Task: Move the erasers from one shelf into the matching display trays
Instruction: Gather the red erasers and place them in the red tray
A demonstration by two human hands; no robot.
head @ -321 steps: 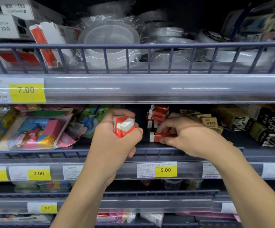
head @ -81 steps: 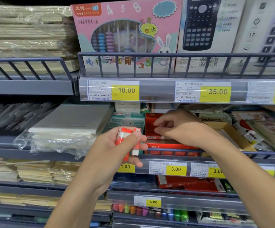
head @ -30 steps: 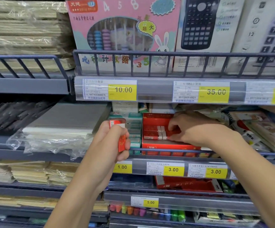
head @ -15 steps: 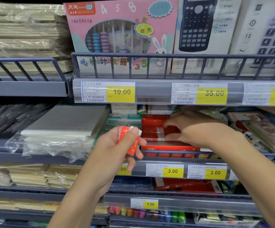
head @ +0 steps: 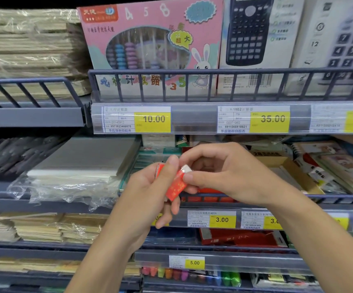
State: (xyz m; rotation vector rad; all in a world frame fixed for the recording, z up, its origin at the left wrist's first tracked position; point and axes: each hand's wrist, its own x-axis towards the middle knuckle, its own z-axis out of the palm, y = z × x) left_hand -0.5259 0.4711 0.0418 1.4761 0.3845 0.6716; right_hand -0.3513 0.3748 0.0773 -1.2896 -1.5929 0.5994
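Fingers of both hands, left hand [head: 148, 193] and right hand [head: 230, 176], pinching glossy red-sleeved rectangular eraser [head: 176, 183]

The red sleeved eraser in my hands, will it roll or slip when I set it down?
The eraser looks flat-sided and blocky, so it probably won't roll. Its red sleeve looks glossy, so it may slide in a loose grip. The left hand and right hand pinch it easily, suggesting it's light.

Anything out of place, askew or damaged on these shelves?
The clear plastic wrap round the grey paper stack is torn and spills over the shelf edge. The open tan cardboard box right of the hands sits askew.
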